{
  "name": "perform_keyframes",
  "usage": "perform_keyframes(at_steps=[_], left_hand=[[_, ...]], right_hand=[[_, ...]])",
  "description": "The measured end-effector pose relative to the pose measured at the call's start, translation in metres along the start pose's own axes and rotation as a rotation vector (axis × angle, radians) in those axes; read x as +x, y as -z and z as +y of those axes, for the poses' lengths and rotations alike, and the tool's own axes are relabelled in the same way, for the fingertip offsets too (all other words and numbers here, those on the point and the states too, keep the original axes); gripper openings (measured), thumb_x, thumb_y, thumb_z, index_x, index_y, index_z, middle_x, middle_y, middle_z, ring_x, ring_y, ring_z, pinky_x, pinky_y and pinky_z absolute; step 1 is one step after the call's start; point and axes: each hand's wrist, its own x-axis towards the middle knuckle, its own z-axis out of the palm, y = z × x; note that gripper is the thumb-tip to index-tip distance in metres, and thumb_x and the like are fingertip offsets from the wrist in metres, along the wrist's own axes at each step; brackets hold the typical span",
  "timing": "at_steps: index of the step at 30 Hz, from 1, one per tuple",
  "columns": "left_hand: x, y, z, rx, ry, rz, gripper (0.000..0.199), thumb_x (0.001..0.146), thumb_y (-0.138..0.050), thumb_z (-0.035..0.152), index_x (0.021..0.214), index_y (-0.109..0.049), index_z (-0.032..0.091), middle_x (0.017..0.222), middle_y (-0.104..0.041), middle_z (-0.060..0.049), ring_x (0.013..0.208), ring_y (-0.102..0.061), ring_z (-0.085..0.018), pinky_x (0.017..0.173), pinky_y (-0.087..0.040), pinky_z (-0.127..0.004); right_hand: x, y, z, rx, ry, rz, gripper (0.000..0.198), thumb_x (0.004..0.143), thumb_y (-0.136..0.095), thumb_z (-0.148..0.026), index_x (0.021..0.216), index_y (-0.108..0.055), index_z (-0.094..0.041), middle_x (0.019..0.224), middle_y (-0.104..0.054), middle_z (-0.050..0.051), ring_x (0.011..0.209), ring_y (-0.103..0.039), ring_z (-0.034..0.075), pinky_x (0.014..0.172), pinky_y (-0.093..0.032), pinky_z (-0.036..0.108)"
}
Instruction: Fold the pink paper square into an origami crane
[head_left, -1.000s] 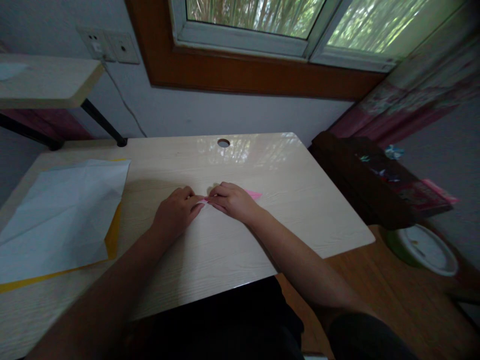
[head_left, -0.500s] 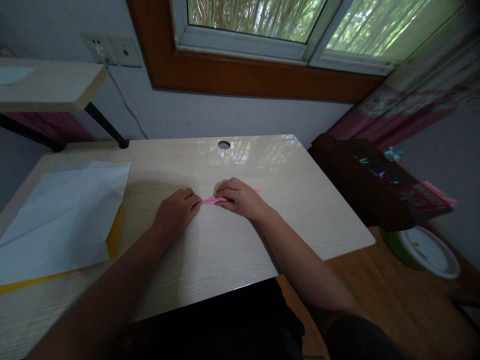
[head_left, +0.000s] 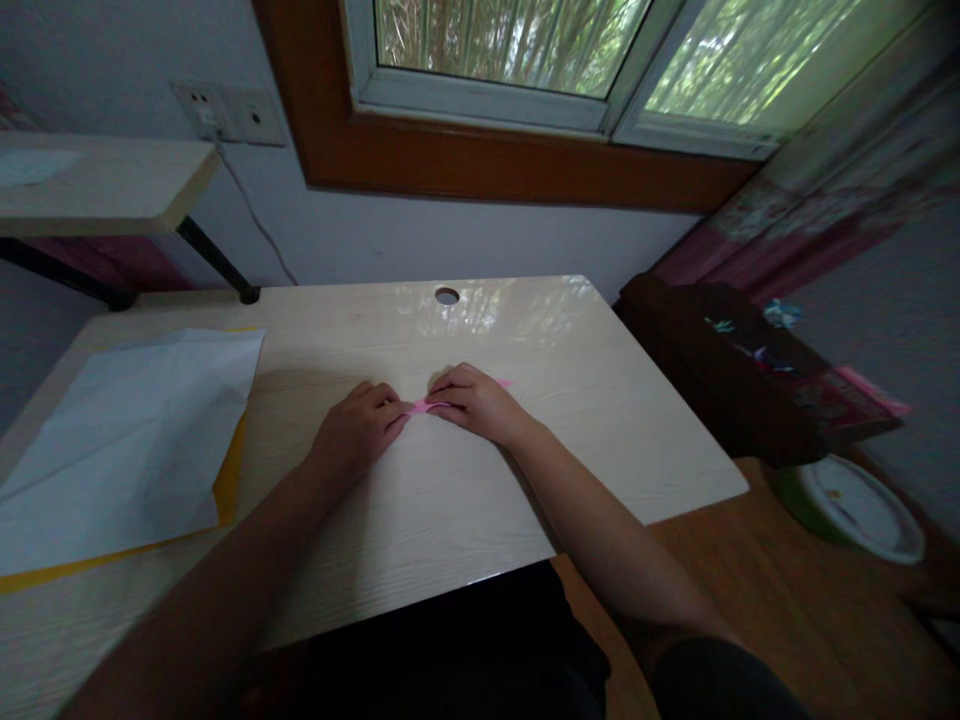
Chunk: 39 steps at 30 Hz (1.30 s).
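Between my two hands a narrow pink strip, which looks like folded paper (head_left: 419, 407), lies low over the desk (head_left: 600, 420). My left hand (head_left: 361, 422) pinches its left end between thumb and fingers. My right hand (head_left: 472, 397) is closed over the middle part, the fingers bent and the thumb beneath. A small pink tip shows beyond the back of my right hand. Most of the strip is hidden under the fingers, so its full shape cannot be seen.
Large white sheets (head_left: 142, 430) over yellow paper (head_left: 231, 470) cover the desk's left side. A raised shelf (head_left: 97, 190) on black legs stands at the back left. The desk has a round cable hole (head_left: 448, 296). Right of it are a dark cabinet (head_left: 720, 370) and a white-rimmed bin (head_left: 862, 505).
My left hand has shifted slightly right, nearer my right hand. Less pink strip shows between them, and it looks a little broader. The whole view has tilted slightly.
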Motion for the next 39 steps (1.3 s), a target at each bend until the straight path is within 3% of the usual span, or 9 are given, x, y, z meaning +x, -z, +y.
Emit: perform_keyframes(at_steps=[12, 22, 29, 34, 39], left_hand=[[0.0, -0.001, -0.003, 0.033, -0.047, 0.04, 0.022, 0.099, -0.057, 0.026, 0.11, -0.076, 0.023, 0.098, -0.066, -0.007, 0.091, -0.056, -0.022, 0.081, -0.049, -0.036], [0.0, -0.001, -0.007, 0.044, -0.008, 0.043, 0.021, 0.099, -0.058, 0.027, 0.106, -0.077, 0.022, 0.098, -0.067, -0.007, 0.092, -0.056, -0.024, 0.08, -0.049, -0.036], [-0.001, 0.001, -0.008, 0.001, 0.011, 0.059, 0.018, 0.096, -0.064, 0.026, 0.109, -0.075, 0.022, 0.099, -0.067, -0.007, 0.095, -0.057, -0.025, 0.085, -0.051, -0.038], [0.001, 0.003, -0.002, 0.007, -0.06, 0.051, 0.021, 0.095, -0.065, 0.025, 0.114, -0.073, 0.021, 0.099, -0.067, -0.008, 0.094, -0.056, -0.025, 0.085, -0.051, -0.038], [0.001, 0.003, -0.001, 0.017, -0.076, 0.038, 0.019, 0.097, -0.061, 0.025, 0.11, -0.075, 0.02, 0.098, -0.067, -0.007, 0.093, -0.056, -0.024, 0.084, -0.051, -0.037]], right_hand=[[-0.001, -0.001, 0.006, -0.011, -0.036, 0.022, 0.017, 0.099, -0.063, -0.031, 0.106, -0.073, -0.021, 0.107, -0.073, 0.009, 0.106, -0.063, 0.023, 0.095, -0.053, 0.041], [-0.007, 0.008, 0.021, -0.065, -0.17, 0.099, 0.017, 0.095, -0.069, -0.032, 0.108, -0.074, -0.023, 0.111, -0.074, 0.009, 0.107, -0.065, 0.024, 0.1, -0.049, 0.043], [-0.004, 0.003, 0.015, -0.052, -0.133, 0.045, 0.013, 0.097, -0.066, -0.03, 0.106, -0.073, -0.023, 0.109, -0.073, 0.008, 0.107, -0.063, 0.023, 0.099, -0.048, 0.041], [0.0, -0.003, 0.006, 0.005, -0.086, 0.019, 0.009, 0.097, -0.064, -0.026, 0.102, -0.071, -0.022, 0.107, -0.073, 0.007, 0.105, -0.063, 0.022, 0.097, -0.049, 0.04], [0.003, 0.001, 0.001, 0.114, -0.079, 0.081, 0.011, 0.099, -0.06, -0.023, 0.101, -0.071, -0.022, 0.105, -0.074, 0.007, 0.101, -0.065, 0.02, 0.095, -0.052, 0.039]])
